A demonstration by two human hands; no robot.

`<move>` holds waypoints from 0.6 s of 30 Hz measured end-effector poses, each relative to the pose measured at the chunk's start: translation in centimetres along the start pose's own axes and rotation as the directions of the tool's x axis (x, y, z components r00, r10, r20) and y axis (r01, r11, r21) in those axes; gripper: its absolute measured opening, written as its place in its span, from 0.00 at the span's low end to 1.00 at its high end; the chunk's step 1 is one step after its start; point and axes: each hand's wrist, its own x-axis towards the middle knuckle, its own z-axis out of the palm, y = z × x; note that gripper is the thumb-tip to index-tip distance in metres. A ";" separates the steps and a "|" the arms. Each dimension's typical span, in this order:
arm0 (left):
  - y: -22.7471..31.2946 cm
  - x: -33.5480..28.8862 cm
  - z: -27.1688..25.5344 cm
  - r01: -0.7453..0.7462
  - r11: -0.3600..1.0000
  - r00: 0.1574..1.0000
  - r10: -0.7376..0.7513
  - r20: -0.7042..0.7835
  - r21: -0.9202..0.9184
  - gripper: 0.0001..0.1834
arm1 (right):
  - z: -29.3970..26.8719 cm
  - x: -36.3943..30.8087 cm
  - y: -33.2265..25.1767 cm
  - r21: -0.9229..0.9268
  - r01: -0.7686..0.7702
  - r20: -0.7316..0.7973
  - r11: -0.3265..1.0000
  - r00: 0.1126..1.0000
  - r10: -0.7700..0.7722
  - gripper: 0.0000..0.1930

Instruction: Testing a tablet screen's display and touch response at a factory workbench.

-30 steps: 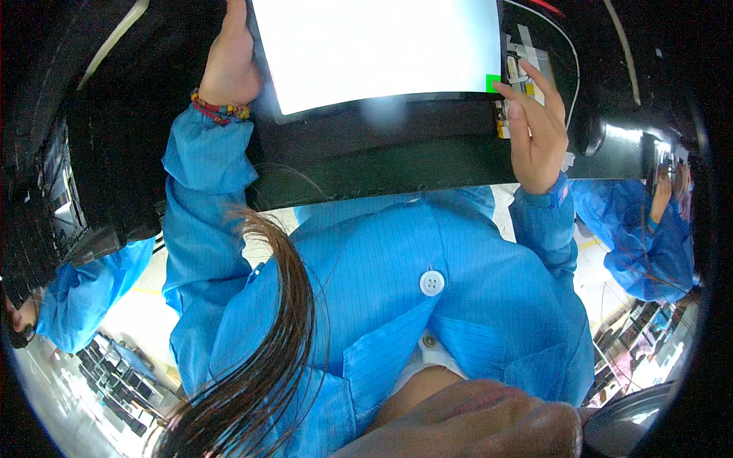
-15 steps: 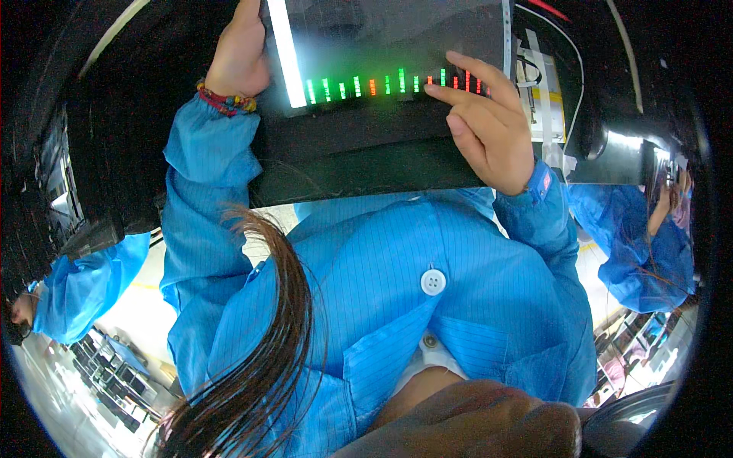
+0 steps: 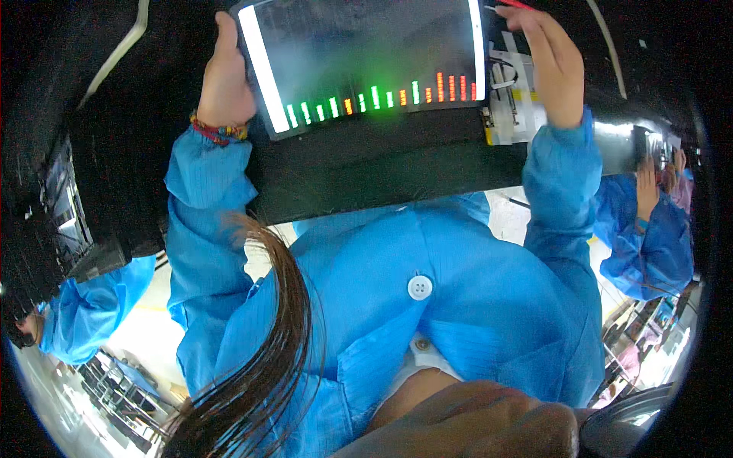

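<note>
A dark flat display panel (image 3: 366, 53) lies before me, with bright white bands down both sides and a row of green and red lit bars along its near edge. My left hand (image 3: 227, 88) is at the panel's left edge. Its thumb points upward beside the panel and its other fingers are hidden. A coloured bracelet (image 3: 221, 131) circles that wrist. My right hand (image 3: 556, 69) is just beyond the panel's upper right corner, its fingers bent leftward and apart. I cannot make out anything held in them.
The panel rests above a dark work surface (image 3: 382, 168). Right of it is a taped board with wiring (image 3: 508, 118), close under my right hand. A red strip (image 3: 518, 4) shows at the top. People in blue sleeves sit at the left (image 3: 95, 313) and the right (image 3: 649, 252).
My right hand has left the lit bars and moved up and right to the panel's far right corner. The panel and my left hand sit slightly lower and farther left in view.
</note>
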 end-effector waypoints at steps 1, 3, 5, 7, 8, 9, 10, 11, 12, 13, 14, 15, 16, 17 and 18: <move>0.1 -0.1 0.1 -0.022 1.000 1.000 0.022 0.008 -0.006 0.32 | -0.3 1.1 0.5 -0.022 -0.187 -0.003 0.982 0.982 0.187 0.11; 0.2 -0.2 0.0 -0.007 0.999 0.999 0.009 0.035 -0.047 0.33 | -0.8 2.4 3.1 -0.177 -0.284 0.008 0.942 0.957 0.290 0.13; 0.6 -0.4 0.2 0.062 0.994 0.998 -0.064 -0.015 -0.087 0.33 | -0.4 2.7 5.9 -0.446 -0.084 0.129 0.891 0.979 0.156 0.12; 0.4 -0.5 0.0 0.038 0.993 0.999 -0.042 -0.034 -0.115 0.34 | 1.0 3.1 6.8 -0.498 -0.104 0.171 0.861 0.961 0.215 0.13; 0.3 -0.3 -0.3 0.069 0.989 0.997 -0.071 -0.016 -0.131 0.34 | 1.2 2.9 6.8 -0.505 0.034 0.179 0.863 0.982 0.066 0.14; 0.4 -0.3 -0.4 0.101 0.984 0.995 -0.102 0.001 -0.145 0.35 | 1.3 3.1 6.7 -0.506 0.020 0.161 0.863 0.984 0.072 0.14; 0.7 -0.5 -0.2 0.104 0.986 0.995 -0.104 0.008 -0.128 0.35 | 1.7 3.3 6.6 -0.485 0.025 0.179 0.874 0.981 0.071 0.14; 1.0 -0.8 0.1 0.118 0.985 0.992 -0.124 -0.035 -0.127 0.35 | 2.0 3.6 6.5 -0.463 0.029 0.198 0.886 0.978 0.071 0.14; 1.2 -1.0 0.5 0.136 0.983 0.987 -0.146 -0.071 -0.125 0.35 | 2.1 3.8 6.1 -0.420 0.011 0.217 0.907 0.972 0.089 0.13; 1.3 -0.9 0.5 0.145 0.984 0.987 -0.152 -0.057 -0.107 0.35 | 2.2 3.6 6.2 -0.423 -0.011 0.199 0.906 0.974 0.104 0.13; 1.1 -0.7 0.2 0.090 0.989 0.994 -0.096 -0.044 -0.121 0.35 | 2.5 3.5 6.5 -0.400 -0.017 0.208 0.917 0.972 0.109 0.12; 1.0 -0.6 -0.1 0.036 0.990 0.999 -0.041 -0.031 -0.136 0.34 | 2.5 3.4 6.8 -0.377 -0.025 0.217 0.926 0.969 0.115 0.11; 1.1 -0.7 -0.2 0.025 0.993 0.998 -0.030 -0.050 -0.112 0.34 | 2.0 3.5 6.4 -0.347 -0.045 0.260 0.937 0.955 0.142 0.11; 1.2 -0.6 -0.5 0.026 0.995 0.998 -0.031 -0.048 -0.101 0.34 | 1.6 3.4 6.5 -0.341 -0.053 0.252 0.939 0.957 0.145 0.11; 1.1 -0.4 -0.8 0.027 0.993 0.996 -0.036 -0.079 -0.114 0.33 | 1.2 3.2 6.7 -0.293 -0.038 0.245 0.955 0.963 0.113 0.11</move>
